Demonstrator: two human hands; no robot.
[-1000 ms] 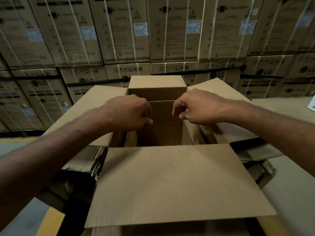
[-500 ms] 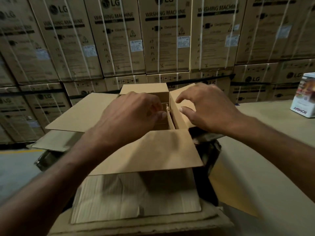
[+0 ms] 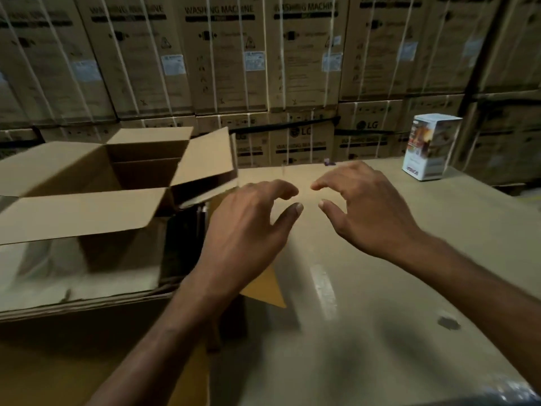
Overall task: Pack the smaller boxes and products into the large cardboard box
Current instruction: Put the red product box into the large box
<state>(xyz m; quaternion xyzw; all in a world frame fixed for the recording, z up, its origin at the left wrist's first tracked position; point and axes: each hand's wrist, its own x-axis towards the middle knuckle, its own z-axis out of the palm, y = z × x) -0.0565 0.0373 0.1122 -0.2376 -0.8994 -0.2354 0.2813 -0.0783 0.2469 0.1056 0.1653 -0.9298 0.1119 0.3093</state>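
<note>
Since head cam is the only view, all of this comes from it; the frame is motion-blurred.

Left hand (image 3: 248, 227) and right hand (image 3: 366, 212) are both empty. Fingers are spread and loosely curved, thumbs facing each other, nothing between them. They hang over the tan work surface (image 3: 380, 288); can't tell if any fingertip touches it.

Large cardboard box (image 3: 140, 171) sits just left of the left hand, mouth open. Its near flap is folded out and its right flap stands tilted close to the left knuckles. The interior is dark, so I can't tell what's in it.

Only loose product visible is a small printed product carton (image 3: 430, 148). It stands upright, ahead and right of the right hand, well apart from both hands, near the far edge of the surface.

Handling, my read:
- Thin printed board, so likely light. Stiff at the corners, but the faces would dent if squeezed, and the print may be a bit slick.
- Take it with the right hand across two opposite side faces, mid-height or lower.
- It's tall and narrow, so a top pinch could tip it.
- The tilted flap could snag it on the way in; the left hand is placed to hold it back.

Behind the hands is a wall of strapped washing machine cartons (image 3: 234, 54), not part of the job.
</note>
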